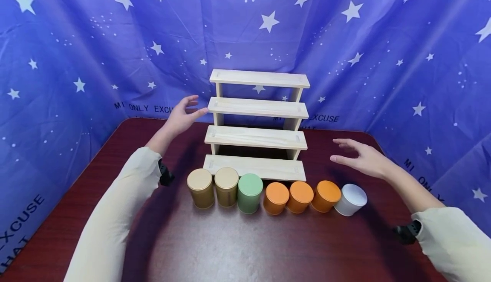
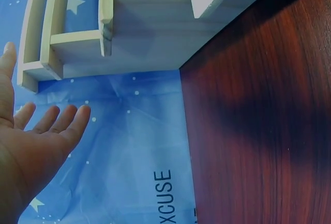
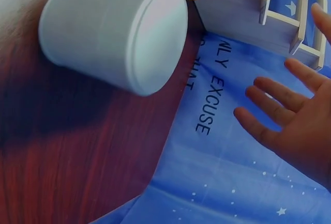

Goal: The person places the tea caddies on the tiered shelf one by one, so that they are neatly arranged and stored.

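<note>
My left hand (image 1: 183, 114) hovers at the left side of a pale wooden stepped rack (image 1: 257, 107), its thumb close to the second tier from the top. Its fingers are spread and hold nothing, as the left wrist view shows. My right hand (image 1: 362, 158) is held in the air right of the rack, fingers loosely extended, with nothing in it. Nearest below it stands a white canister (image 1: 350, 200). A row of lidded canisters runs along the rack's front: two gold canisters (image 1: 202, 192), a green canister (image 1: 250, 194) and three orange canisters (image 1: 276, 199).
The rack and canisters stand on a dark red wood-grain table (image 1: 245, 248). Behind and beside it hangs a blue curtain (image 1: 161, 26) printed with white stars and lettering. Dark bands with small devices (image 1: 166, 174) sit at both wrists.
</note>
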A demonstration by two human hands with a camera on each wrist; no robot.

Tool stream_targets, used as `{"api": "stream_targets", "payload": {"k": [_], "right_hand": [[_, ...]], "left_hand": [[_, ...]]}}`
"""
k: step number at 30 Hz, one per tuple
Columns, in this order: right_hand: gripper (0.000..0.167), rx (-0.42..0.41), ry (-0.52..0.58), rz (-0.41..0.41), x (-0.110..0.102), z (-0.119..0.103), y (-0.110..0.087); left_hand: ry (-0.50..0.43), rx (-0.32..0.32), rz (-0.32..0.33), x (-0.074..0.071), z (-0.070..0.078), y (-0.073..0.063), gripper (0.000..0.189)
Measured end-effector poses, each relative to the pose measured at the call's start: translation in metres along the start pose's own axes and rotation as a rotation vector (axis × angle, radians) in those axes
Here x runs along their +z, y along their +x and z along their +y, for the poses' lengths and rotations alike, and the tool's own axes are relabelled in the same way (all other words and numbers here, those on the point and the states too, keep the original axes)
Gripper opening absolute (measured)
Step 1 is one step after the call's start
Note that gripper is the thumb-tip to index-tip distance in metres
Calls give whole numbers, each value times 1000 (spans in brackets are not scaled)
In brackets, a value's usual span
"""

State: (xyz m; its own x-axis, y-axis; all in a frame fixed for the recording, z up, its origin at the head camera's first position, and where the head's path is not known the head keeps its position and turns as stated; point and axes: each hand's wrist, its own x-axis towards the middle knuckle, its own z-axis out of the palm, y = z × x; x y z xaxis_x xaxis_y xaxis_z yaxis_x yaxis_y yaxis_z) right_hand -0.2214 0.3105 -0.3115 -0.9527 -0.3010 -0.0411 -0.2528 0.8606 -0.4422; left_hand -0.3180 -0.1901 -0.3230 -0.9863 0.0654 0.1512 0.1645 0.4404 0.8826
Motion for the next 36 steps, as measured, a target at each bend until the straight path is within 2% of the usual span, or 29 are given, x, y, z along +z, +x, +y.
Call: {"api": "stream_targets", "payload": {"k": [8, 23, 31, 36], "right_hand": [[62, -62, 8, -30, 6, 11, -18], [57, -105, -11, -67, 18, 30, -49], [59, -109, 28, -92, 19, 39, -57], [62, -119, 53, -137, 21, 40, -57]], "left_hand": [[-9, 1, -34, 7, -1, 4, 76], [7, 12, -66, 16, 6, 14, 74], [14, -14, -75, 22, 9, 20, 76], [9, -34, -87, 23, 13, 20, 76]]}}
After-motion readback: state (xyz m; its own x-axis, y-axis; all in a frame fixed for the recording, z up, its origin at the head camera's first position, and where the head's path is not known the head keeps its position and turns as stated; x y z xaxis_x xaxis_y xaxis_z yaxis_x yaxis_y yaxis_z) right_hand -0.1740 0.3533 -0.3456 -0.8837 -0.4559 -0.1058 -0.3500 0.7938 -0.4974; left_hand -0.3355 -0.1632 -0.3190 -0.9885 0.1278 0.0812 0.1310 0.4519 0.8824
